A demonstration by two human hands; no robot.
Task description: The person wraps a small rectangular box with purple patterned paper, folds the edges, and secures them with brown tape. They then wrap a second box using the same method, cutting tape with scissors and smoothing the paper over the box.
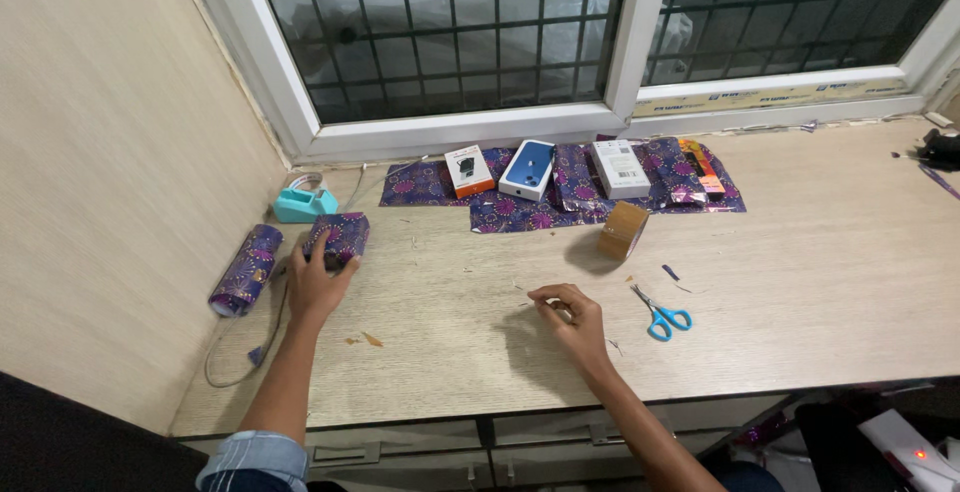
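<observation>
Beneath a barred window (450, 32), our wooden desk (800, 282) carries a sheet of purple wrapping paper (560, 192) with small boxes lying on it. Our left hand (318, 282) spreads its fingers over a wrapped box (340, 235), pressing on its near side, just beside a roll of paper (245, 270). Our right hand (572, 320) rests loosely curled on the bare desk, fingertips pinched together; whether it holds anything we cannot tell. Blue scissors (662, 316) lie near it.
</observation>
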